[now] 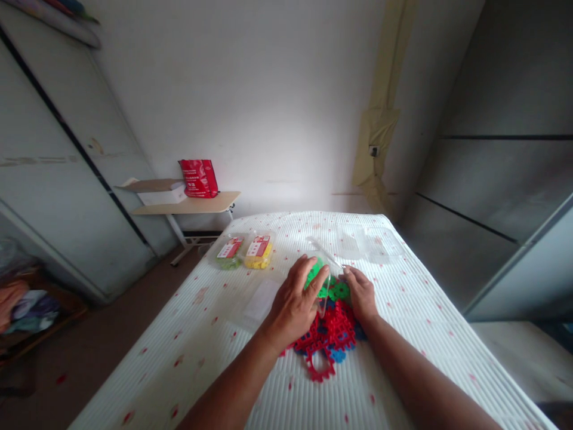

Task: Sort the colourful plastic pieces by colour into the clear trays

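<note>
My left hand [298, 292] is wrapped round the side of a clear plastic clamshell container [324, 306] with bright green toothed toy pieces [315, 272] in it. My right hand [360, 292] pinches the edge of its raised lid [326, 251]. The container is tilted, and several green flower-shaped pieces show between my hands. Just below lies a heap of red gear-edged pieces [341, 322] mixed with blue pieces [338, 355]. One red ring-like piece [320, 361] sticks out at the near side. My left fingers hide part of the container.
Two closed clamshells, one with green pieces [229, 254], one with yellow pieces [259, 257], stand at the bed's far left. An open clear container [384, 245] lies far right, another [259, 298] left of my hand. A side table [201, 205] bears a red bag [199, 178] and a box.
</note>
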{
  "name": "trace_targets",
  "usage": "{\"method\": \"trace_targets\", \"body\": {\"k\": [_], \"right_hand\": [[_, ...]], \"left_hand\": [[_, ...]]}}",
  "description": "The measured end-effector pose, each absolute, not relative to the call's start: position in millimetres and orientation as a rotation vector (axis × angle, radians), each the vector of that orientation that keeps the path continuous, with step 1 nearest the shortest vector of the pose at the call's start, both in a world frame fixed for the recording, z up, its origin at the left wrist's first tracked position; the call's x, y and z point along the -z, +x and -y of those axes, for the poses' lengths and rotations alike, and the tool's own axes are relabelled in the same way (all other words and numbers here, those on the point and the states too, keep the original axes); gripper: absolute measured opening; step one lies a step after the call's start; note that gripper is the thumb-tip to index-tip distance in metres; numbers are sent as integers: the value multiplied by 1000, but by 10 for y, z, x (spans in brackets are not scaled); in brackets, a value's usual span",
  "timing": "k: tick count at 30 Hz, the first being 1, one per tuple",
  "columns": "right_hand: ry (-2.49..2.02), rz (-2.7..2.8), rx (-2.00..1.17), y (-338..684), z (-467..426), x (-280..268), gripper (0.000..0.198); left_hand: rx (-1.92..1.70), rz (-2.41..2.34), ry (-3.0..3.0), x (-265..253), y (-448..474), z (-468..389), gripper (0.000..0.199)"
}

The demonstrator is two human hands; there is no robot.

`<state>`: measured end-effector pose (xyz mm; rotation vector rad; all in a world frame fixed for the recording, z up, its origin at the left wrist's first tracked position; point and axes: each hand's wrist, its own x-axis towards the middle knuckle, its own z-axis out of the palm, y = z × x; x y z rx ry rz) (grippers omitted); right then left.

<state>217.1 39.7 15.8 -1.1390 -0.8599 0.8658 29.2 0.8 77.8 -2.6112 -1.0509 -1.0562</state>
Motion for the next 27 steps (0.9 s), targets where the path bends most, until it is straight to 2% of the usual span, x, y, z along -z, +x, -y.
{"method": "trace_targets", "body": {"k": [9,27], "right_hand": [[-1114,904,-868,2180,-419,-105,40],[-1153,919,-809,2194,-406,-149,41]], "left_hand": [[1019,952,-2530,-687,150,8,73],[1130,913,-2378,-656,-241,60,77]]}}
